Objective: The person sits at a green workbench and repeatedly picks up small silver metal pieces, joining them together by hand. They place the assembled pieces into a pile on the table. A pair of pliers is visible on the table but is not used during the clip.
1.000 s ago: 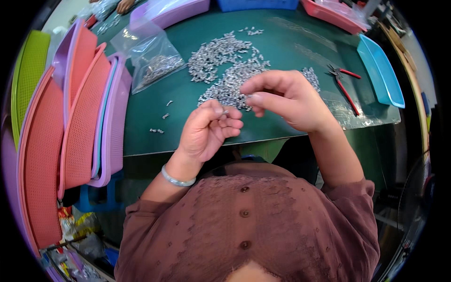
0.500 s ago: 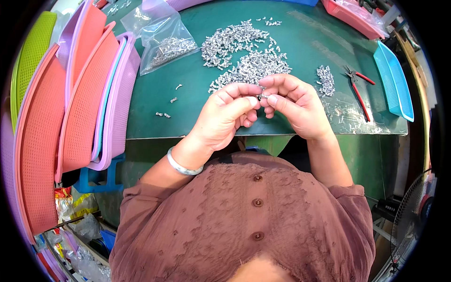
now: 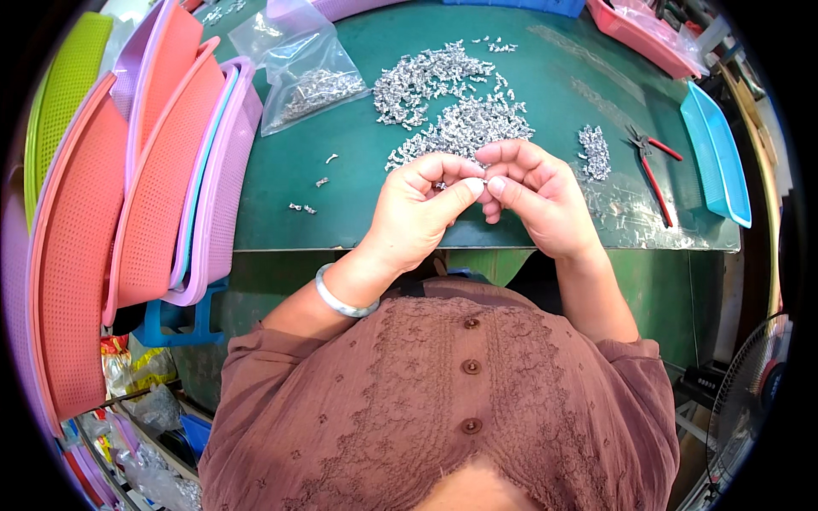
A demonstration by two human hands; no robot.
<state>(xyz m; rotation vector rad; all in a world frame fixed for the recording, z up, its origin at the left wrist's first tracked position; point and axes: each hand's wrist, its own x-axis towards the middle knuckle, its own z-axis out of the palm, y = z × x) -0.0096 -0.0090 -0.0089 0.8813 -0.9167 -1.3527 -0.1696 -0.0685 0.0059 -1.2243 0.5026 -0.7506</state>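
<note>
2 hands, left hand point(image 3: 422, 213) and right hand point(image 3: 537, 196), pinch 1 small metal part point(image 3: 474, 180); beyond the fingers, 2 heaps point(image 3: 452, 102), 1 pliers point(image 3: 649, 166).

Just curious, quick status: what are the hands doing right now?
Left hand and right hand pinch a small metal part together. Parts pile behind on mat. Nothing blocking.

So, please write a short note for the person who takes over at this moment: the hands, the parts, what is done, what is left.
Left hand and right hand: both pinch one small metal part between the fingertips, above the green table.
Parts: big loose pile behind the hands, small heap at right, a few strays at left, more in the clear bag.
Pliers: unused, at right.
Done: cannot tell.
Left: big pile remains.
</note>
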